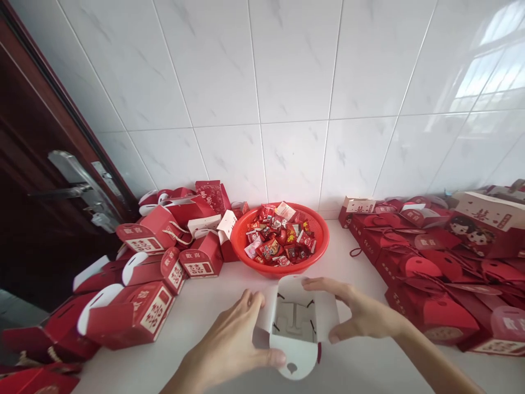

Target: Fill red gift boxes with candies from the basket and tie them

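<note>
An open candy box (293, 320), white inside with its flaps folded outward, stands on the white tabletop right in front of me. My left hand (235, 342) is at its left side, thumb on the front flap and fingers by the left flap. On the other side, my right hand (359, 309) holds the box, index finger at the back flap and thumb against the right flap. Thin dark strips show at the inside corners; no sweets are visible in it. Just behind it, a red plastic basket (241, 254) holds many wrapped sweets (279, 235).
Red gift boxes (123, 314) with white lids and rope handles crowd the left side. Closed red boxes (426, 268) stand in packed rows on the right, one bigger box (488, 227) on top. Behind are a tiled wall (295, 82) and a dark door (36, 137) with a metal handle.
</note>
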The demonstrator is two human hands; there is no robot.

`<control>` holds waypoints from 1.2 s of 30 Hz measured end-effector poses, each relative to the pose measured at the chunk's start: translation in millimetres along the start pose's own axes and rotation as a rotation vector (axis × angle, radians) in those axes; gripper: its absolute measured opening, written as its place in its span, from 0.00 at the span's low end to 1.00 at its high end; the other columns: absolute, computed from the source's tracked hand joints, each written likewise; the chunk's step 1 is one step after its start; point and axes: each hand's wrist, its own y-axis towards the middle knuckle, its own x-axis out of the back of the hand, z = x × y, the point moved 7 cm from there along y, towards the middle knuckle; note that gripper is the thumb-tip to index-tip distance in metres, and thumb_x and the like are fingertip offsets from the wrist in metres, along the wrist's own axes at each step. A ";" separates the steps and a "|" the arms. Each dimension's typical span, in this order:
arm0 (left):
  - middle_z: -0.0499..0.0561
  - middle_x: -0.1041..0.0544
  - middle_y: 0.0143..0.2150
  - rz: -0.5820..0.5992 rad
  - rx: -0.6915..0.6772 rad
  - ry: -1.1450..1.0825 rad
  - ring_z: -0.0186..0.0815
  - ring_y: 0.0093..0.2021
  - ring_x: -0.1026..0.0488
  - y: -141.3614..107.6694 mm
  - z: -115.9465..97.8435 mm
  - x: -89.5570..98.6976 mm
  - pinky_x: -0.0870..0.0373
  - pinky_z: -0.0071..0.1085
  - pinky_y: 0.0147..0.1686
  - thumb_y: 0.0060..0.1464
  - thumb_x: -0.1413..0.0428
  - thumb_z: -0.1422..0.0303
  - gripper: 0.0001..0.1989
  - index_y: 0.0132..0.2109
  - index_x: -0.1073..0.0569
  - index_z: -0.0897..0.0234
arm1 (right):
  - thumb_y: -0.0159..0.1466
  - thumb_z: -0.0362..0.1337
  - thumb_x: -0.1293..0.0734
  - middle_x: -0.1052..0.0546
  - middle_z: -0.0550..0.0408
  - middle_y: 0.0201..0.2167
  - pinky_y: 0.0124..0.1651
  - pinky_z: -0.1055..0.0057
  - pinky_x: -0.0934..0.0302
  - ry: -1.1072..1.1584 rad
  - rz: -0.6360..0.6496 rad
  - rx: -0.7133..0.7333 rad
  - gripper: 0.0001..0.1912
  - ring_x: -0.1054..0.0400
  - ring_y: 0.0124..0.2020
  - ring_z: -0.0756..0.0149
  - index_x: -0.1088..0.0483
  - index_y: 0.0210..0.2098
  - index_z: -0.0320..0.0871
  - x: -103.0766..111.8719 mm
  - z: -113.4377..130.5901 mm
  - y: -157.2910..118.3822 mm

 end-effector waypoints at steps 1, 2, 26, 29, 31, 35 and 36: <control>0.59 0.31 0.57 -0.013 -0.002 0.007 0.56 0.58 0.31 -1.3 1.3 0.3 0.33 0.38 0.50 0.41 0.35 0.48 0.35 0.53 0.32 0.60 | 0.52 0.50 0.21 0.40 0.43 0.71 0.71 0.51 0.52 0.039 -0.012 0.029 0.49 0.47 0.71 0.49 0.40 0.68 0.49 -2.8 -1.4 -0.9; 0.59 0.31 0.57 -0.021 0.000 0.010 0.56 0.58 0.31 -1.9 3.7 0.9 0.33 0.38 0.50 0.39 0.34 0.49 0.36 0.53 0.32 0.59 | 0.52 0.50 0.21 0.41 0.43 0.71 0.71 0.51 0.53 0.067 -0.020 0.047 0.49 0.48 0.72 0.49 0.40 0.68 0.49 -6.6 -2.3 -2.0; 0.51 0.19 0.49 0.075 -0.356 0.172 0.42 0.48 0.23 119.4 -34.4 83.7 0.31 0.30 0.47 0.55 0.41 0.61 0.15 0.47 0.21 0.60 | 0.61 0.53 0.30 0.18 0.48 0.35 0.44 0.63 0.31 0.284 -0.639 0.181 0.19 0.25 0.39 0.57 0.22 0.32 0.43 77.1 44.4 56.7; 0.51 0.19 0.50 0.200 -0.362 0.368 0.43 0.49 0.23 151.8 -41.6 56.6 0.30 0.31 0.46 0.51 0.39 0.63 0.21 0.53 0.23 0.57 | 0.57 0.52 0.29 0.18 0.49 0.33 0.45 0.62 0.31 0.331 -0.732 0.169 0.17 0.24 0.38 0.57 0.24 0.31 0.43 86.0 27.8 79.0; 0.54 0.19 0.49 0.235 -0.328 0.466 0.46 0.48 0.23 165.0 -41.5 42.5 0.29 0.34 0.44 0.50 0.39 0.64 0.22 0.53 0.23 0.56 | 0.57 0.49 0.30 0.18 0.49 0.32 0.44 0.61 0.30 0.297 -0.745 0.149 0.15 0.24 0.37 0.56 0.24 0.31 0.43 87.9 18.6 92.4; 0.61 0.19 0.45 0.214 -0.229 0.507 0.54 0.45 0.23 181.9 -35.6 30.7 0.28 0.40 0.41 0.45 0.38 0.64 0.20 0.48 0.21 0.60 | 0.57 0.42 0.33 0.18 0.50 0.33 0.41 0.62 0.30 0.125 -0.716 0.093 0.10 0.24 0.35 0.57 0.24 0.30 0.43 86.0 6.5 112.6; 0.61 0.18 0.42 0.214 -0.213 0.501 0.53 0.43 0.23 184.8 -34.4 28.9 0.28 0.40 0.40 0.43 0.37 0.65 0.19 0.46 0.20 0.60 | 0.57 0.41 0.33 0.18 0.50 0.33 0.40 0.62 0.30 0.093 -0.716 0.075 0.09 0.24 0.35 0.57 0.24 0.30 0.43 85.2 3.4 115.8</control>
